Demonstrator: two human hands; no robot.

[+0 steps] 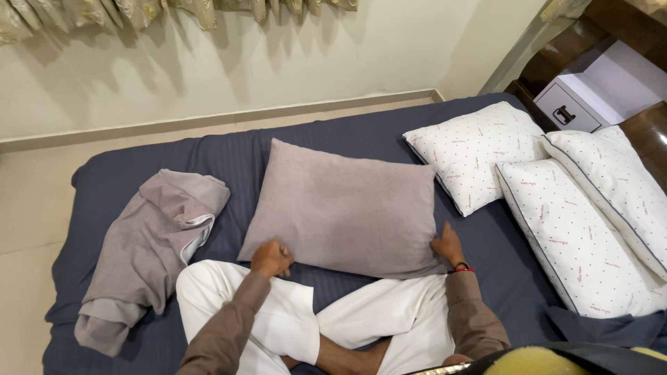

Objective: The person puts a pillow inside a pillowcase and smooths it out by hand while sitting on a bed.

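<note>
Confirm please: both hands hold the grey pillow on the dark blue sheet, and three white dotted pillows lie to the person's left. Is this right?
One detail is wrong. The head view shows the three white dotted pillows to the person's right, not left. The left hand and right hand do hold the grey pillow on the dark blue sheet.

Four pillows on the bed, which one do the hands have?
The grey pillow, in front of the person's lap. The left hand and right hand are at its near corners. The three white dotted pillows lie apart by the headboard, untouched.
</note>
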